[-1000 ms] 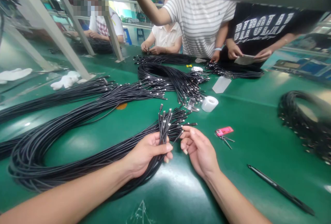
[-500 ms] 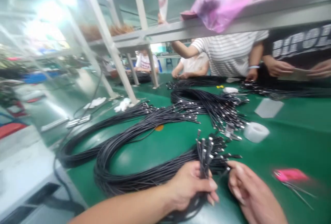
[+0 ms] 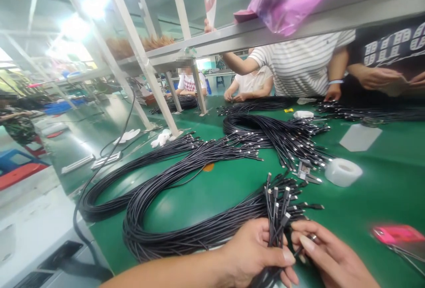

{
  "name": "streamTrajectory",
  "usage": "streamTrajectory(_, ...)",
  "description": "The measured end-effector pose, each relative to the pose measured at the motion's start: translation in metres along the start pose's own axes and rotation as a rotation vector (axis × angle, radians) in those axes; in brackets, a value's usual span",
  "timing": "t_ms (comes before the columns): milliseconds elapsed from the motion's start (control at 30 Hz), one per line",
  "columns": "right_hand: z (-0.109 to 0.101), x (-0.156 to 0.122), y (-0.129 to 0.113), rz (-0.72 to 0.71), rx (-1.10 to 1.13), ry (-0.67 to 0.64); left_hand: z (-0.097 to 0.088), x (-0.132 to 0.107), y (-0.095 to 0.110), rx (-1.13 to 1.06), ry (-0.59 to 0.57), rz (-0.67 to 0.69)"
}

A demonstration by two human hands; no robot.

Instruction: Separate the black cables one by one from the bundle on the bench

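Note:
My left hand is closed round a small bunch of black cable ends, their metal plugs pointing up. My right hand is right beside it at the bottom edge, fingers pinched on one cable end from that bunch. The cables trail left into a large looped bundle of black cables lying on the green table.
More black cable bundles lie further back. A white tape roll, a pink tool and a white card sit to the right. Other people work at the far side under a metal shelf.
The view swung up and to the left, so my hands now sit at the bottom edge. My left hand kept its grip on the bunch; my right hand closed in on a cable end.

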State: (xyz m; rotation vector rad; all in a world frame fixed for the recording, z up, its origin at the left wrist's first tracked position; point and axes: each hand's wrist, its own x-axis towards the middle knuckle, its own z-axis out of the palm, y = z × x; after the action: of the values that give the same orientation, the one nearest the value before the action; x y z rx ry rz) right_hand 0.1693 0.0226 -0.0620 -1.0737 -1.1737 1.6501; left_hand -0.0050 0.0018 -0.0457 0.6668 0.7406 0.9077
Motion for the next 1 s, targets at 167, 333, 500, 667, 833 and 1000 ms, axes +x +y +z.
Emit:
streamTrajectory(167,0.009,-0.003,-0.012,0.005,0.135,-0.057,0.004,0.0,0.003,0.022,0.013,-0.031)
streamTrajectory(333,0.0,0.001,0.006,0.075,0.192,-0.054,0.003,-0.002,0.004,0.004,-0.004,-0.026)
streamTrajectory(500,-0.008,0.003,0.019,0.099,0.111,-0.05,-0.002,0.0,0.004,0.007,0.041,-0.048)
streamTrajectory(667,0.004,-0.01,-0.002,0.06,0.183,-0.049,-0.008,0.001,0.007,-0.043,0.065,-0.086)
streamTrajectory(833,0.006,-0.012,-0.016,0.006,0.296,-0.167,-0.005,0.0,0.016,0.05,0.112,-0.085)
streamTrajectory(1000,-0.005,-0.001,-0.016,-0.077,0.323,-0.133,-0.003,0.0,0.02,0.157,0.092,-0.103)
